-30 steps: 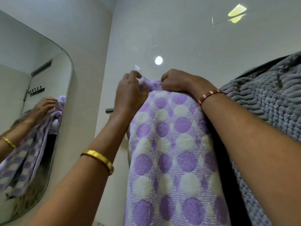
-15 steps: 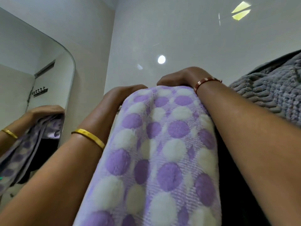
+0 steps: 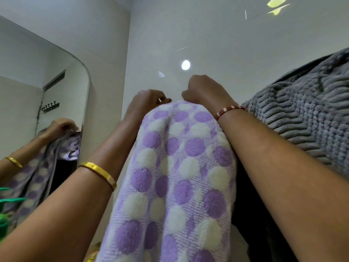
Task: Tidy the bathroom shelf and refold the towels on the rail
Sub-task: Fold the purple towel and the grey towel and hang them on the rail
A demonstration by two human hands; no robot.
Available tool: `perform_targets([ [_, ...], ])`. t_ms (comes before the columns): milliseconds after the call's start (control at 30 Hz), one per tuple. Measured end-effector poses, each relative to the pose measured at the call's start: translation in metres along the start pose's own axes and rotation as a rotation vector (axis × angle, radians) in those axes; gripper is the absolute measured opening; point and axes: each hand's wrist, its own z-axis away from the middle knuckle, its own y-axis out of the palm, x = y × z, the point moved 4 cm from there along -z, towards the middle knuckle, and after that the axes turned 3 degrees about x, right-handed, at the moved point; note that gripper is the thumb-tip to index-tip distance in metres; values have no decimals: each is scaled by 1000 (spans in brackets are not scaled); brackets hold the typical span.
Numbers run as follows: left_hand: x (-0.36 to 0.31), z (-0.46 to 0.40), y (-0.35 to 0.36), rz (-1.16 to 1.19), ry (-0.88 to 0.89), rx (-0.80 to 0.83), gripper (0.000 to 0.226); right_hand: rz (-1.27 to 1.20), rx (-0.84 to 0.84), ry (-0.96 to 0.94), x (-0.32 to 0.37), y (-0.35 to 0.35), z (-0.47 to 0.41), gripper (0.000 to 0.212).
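spotted towel [image 3: 175,176]: purple and white, draped high over what is probably the rail (hidden), hanging down between both forearms. left hand [image 3: 146,103] and right hand [image 3: 204,89]: each closed at the top fold, seemingly pinching cloth to square it; fingertips hidden, grip not certain. grey towel [image 3: 306,118]: just beside, on the right. mirror [image 3: 37,103]: on the left, reflects the towel.

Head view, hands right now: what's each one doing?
Left hand: closed, gripping the top edge of the purple-and-white polka-dot terry towel.
Right hand: closed in a fist at the same edge; its grip is hidden.
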Motion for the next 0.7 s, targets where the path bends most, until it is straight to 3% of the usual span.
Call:
perform_targets([
  [67,2,5,-10,-7,111,-154,26,-20,-96,-25,-1,-5,6,8],
  [133,-1,16,-17,79,162,-193,23,-37,-173,-28,-2,-10,14,13],
  [233,-12,22,-28,292,115,-175,23,-77,-275,-2,-5,-15,28,35],
  [300,-30,25,-31,364,114,-90,28,-115,-345,-1,-8,-17,42,37],
  [433,-75,33,-26,193,98,34,25,-245,-520,-70,-15,-20,76,28],
  [567,-94,42,-13,-7,16,116,29,-514,-669,-88,-21,-15,127,42],
  [700,-96,51,13,-141,19,231,53,-806,-703,102,-37,14,165,44],
])
